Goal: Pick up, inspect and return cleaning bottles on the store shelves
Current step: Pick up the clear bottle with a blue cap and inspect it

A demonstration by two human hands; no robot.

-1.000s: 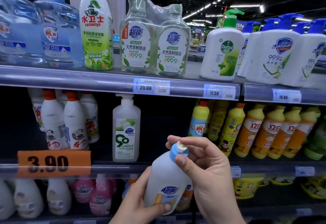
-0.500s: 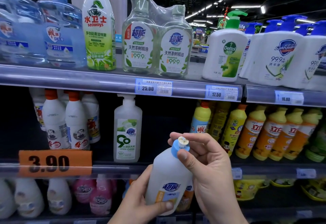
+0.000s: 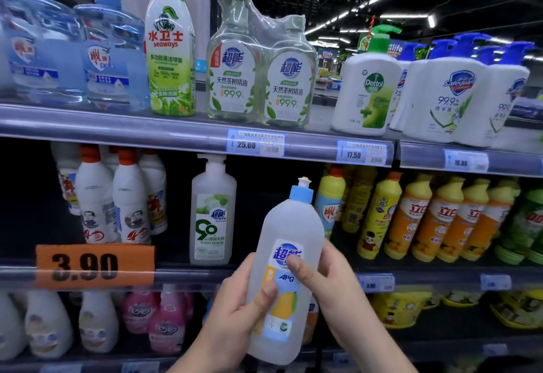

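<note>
A frosted white cleaning bottle [image 3: 289, 225] with a blue cap and a white pull-top spout stands upright in front of the middle shelf, its blue and yellow label facing me. My left hand [image 3: 235, 311] grips its lower body from the left, thumb across the label. My right hand [image 3: 338, 290] holds it from the right, with the thumb pressed on the label's logo. Behind it on the middle shelf [image 3: 188, 274] is a dark gap between a clear green-labelled bottle [image 3: 212, 220] and a yellow-capped bottle [image 3: 332, 196].
The top shelf [image 3: 176, 134] carries blue pump bottles, a green spray bottle [image 3: 170, 58], a wrapped twin pack [image 3: 258, 73] and white pump soaps [image 3: 367, 87]. Orange-capped white bottles [image 3: 114, 202] and yellow bottles [image 3: 423, 217] fill the middle shelf. An orange 3.90 tag [image 3: 94, 265] hangs at the left.
My right hand left the cap and slid down onto the bottle's body. The bottle rose and turned upright, its label now facing me.
</note>
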